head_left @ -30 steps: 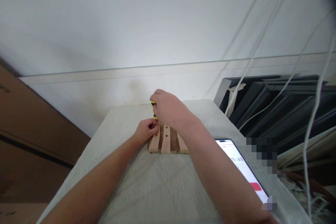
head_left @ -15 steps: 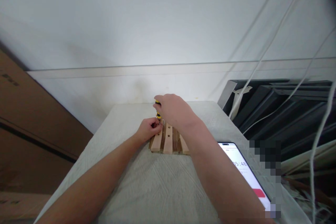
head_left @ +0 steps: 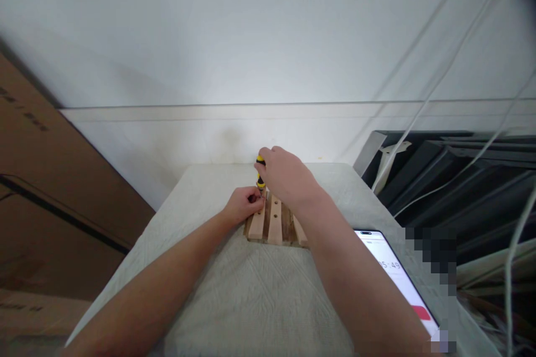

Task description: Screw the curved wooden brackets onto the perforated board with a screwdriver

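My right hand (head_left: 286,174) grips a yellow and black screwdriver (head_left: 261,178) by its handle, with the tool standing upright, tip down. Below it, my left hand (head_left: 245,204) is closed in a pinch at the screwdriver's lower end; whatever lies between those fingertips is too small to make out. Both hands are over the left one of several pale wooden slats (head_left: 275,228) with drilled holes. The slats lie on a darker wooden base (head_left: 288,227), and my right forearm covers part of its right side.
A light textured cloth (head_left: 259,301) covers the table. To the right lies a phone (head_left: 393,273) with a timer on its screen. Dark panels (head_left: 444,178) and white cables stand beyond the right edge, a large cardboard box (head_left: 62,178) at left, a white wall (head_left: 251,39) behind.
The view has shifted slightly, so everything appears a little further right. My right hand's fingers have turned a bit on the screwdriver handle. My left hand keeps its place at the slat.
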`<state>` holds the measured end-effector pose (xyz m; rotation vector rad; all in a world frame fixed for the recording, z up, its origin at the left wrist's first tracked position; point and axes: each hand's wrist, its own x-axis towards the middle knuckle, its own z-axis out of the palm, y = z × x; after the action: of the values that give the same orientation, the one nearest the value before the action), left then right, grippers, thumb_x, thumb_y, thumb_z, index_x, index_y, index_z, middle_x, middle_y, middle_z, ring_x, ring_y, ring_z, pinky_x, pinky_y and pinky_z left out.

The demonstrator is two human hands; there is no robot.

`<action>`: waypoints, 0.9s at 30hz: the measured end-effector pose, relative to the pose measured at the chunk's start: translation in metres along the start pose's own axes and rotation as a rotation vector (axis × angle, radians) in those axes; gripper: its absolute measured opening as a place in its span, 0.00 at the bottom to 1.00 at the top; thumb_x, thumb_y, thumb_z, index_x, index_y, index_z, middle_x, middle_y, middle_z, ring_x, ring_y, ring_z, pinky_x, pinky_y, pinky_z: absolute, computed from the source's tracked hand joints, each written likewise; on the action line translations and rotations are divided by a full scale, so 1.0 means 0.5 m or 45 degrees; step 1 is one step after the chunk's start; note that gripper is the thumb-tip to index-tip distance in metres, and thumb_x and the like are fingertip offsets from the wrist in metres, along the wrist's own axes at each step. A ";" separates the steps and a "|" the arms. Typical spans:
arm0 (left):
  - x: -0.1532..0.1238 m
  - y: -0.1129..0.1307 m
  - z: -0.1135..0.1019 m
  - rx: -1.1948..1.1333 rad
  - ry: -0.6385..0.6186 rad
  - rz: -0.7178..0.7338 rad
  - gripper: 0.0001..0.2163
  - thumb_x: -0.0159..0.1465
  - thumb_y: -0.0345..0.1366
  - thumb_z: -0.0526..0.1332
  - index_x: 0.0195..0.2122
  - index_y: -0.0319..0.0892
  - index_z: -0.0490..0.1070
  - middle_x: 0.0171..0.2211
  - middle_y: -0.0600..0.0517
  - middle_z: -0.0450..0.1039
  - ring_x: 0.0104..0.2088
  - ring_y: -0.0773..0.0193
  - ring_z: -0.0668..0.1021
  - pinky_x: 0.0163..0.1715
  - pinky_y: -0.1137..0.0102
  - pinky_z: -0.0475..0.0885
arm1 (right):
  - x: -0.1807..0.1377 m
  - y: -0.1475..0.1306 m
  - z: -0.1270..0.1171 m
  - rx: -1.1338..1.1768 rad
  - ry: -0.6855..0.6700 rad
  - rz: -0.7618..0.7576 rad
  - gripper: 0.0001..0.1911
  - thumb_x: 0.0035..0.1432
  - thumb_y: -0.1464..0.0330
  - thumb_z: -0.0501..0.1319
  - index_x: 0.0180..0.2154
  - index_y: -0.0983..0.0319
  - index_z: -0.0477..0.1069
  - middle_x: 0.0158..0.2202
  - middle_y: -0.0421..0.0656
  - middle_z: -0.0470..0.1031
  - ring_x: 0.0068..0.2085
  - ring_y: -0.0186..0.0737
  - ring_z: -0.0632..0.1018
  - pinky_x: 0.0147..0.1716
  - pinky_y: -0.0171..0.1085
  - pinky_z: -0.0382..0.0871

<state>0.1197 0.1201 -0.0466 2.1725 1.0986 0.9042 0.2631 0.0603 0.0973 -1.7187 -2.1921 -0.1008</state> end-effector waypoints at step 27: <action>-0.001 0.001 0.000 0.037 0.014 0.021 0.13 0.56 0.39 0.58 0.19 0.41 0.57 0.17 0.59 0.56 0.21 0.72 0.59 0.23 0.74 0.54 | 0.011 0.018 0.003 -0.034 0.000 -0.001 0.17 0.65 0.63 0.51 0.41 0.63 0.75 0.40 0.52 0.75 0.38 0.44 0.76 0.36 0.40 0.67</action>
<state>0.1197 0.1193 -0.0466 2.2058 1.1075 0.9133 0.2704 0.0682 0.0961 -1.7325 -2.2011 -0.1309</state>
